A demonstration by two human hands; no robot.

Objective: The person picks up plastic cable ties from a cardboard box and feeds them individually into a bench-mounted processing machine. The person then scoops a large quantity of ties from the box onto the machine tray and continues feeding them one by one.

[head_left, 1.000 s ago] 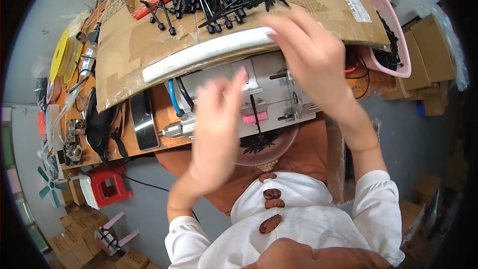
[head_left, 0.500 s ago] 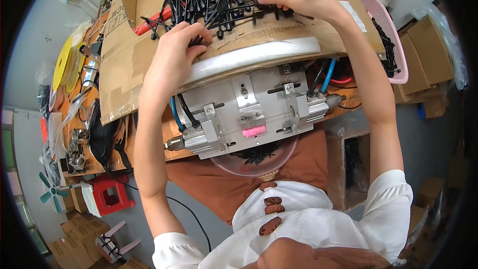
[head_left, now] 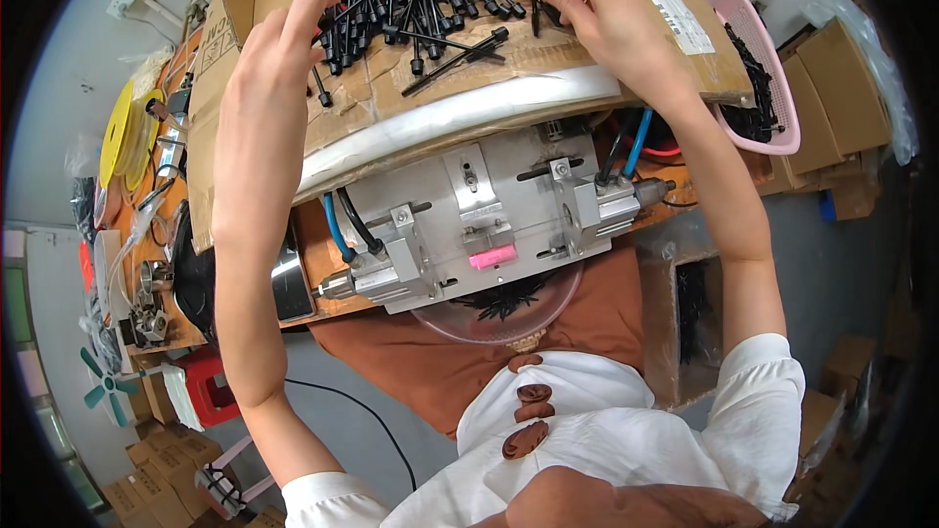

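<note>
A heap of thin black rods with knobbed ends [head_left: 421, 15] lies on a flattened cardboard sheet [head_left: 367, 98]. At the heap's left edge, my left hand [head_left: 269, 68] is open, its fingers curved and the thumb apart, touching the outer rods. On the heap's right side, my right hand [head_left: 597, 15] is closed, with thumb and fingers pinching one or more black rods; its fingertips partly hide them. Below the cardboard's front edge sits a metal clamping fixture [head_left: 479, 225] with a small pink piece [head_left: 492, 256] at its front middle.
A clear bowl with black pieces [head_left: 499, 323] rests on my lap under the fixture. A pink basket [head_left: 785, 108] holding black rods stands at the right. On the left are a yellow spool [head_left: 119, 132] and a red stool [head_left: 203, 386]. Blue hoses [head_left: 638, 145] run to the fixture.
My left hand has moved left and away from me, from the heap's front to its left edge. My right hand has shifted slightly right and nearer. The heap looks more spread toward the front.
</note>
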